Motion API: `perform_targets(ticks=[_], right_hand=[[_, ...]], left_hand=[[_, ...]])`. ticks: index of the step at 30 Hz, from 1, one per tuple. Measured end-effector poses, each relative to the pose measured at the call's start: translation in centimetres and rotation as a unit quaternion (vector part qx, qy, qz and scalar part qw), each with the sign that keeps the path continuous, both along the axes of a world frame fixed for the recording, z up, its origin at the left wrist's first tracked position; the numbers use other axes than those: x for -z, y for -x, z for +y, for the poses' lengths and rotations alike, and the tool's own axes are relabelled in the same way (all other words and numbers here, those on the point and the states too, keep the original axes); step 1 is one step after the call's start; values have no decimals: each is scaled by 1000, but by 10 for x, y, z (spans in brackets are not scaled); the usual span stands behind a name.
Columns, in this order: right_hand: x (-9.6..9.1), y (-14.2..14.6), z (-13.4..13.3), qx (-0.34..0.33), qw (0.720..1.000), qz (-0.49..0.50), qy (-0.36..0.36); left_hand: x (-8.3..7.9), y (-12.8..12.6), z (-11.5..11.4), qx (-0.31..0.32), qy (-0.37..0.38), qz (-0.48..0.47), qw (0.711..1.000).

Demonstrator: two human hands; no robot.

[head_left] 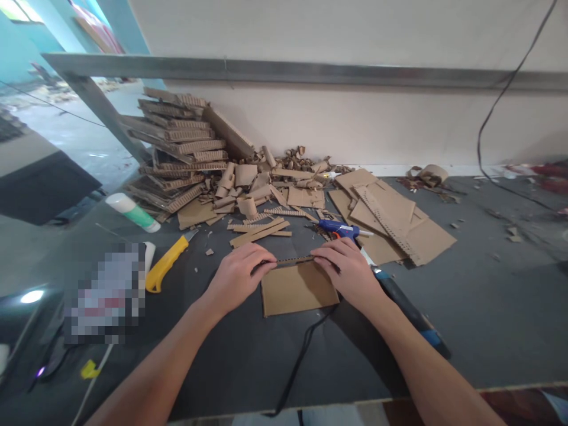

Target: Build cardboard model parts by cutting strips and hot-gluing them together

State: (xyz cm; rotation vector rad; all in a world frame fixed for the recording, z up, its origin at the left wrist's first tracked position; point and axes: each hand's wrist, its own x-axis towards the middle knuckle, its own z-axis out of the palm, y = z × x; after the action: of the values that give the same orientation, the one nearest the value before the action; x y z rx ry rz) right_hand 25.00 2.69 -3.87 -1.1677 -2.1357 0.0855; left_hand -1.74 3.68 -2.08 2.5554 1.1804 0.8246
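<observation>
Both my hands pinch the two ends of a thin corrugated cardboard strip [293, 259]. My left hand [242, 269] is closed on its left end, and my right hand [346, 266] on its right end. The strip runs along the far edge of a rectangular cardboard piece [298, 290] on the dark table. Whether the strip touches that piece I cannot tell. Just beyond my right hand lies a blue hot glue gun [339, 228]. A blue-and-black handled tool [410, 310] rests beside my right forearm, its front partly hidden by the hand.
A stack of corrugated cardboard frames [186, 142] rises at the back left, beside heaped scraps [261, 177]. Flat cardboard sheets [394, 216] lie to the right. On the left are a yellow utility knife [167, 263] and a white-green tube [132, 212]. A black cable [295, 367] crosses the front.
</observation>
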Motion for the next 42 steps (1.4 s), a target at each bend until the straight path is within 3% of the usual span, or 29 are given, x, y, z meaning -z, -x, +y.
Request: perform_targets(ticks=[14, 42], right_hand=[[5, -1, -1, -5, 999, -46, 27], [9, -1, 0, -13, 999, -28, 27]], left_hand=[[-1, -4, -2, -9, 84, 58, 995], [-5, 2, -2, 1, 128, 108, 986]])
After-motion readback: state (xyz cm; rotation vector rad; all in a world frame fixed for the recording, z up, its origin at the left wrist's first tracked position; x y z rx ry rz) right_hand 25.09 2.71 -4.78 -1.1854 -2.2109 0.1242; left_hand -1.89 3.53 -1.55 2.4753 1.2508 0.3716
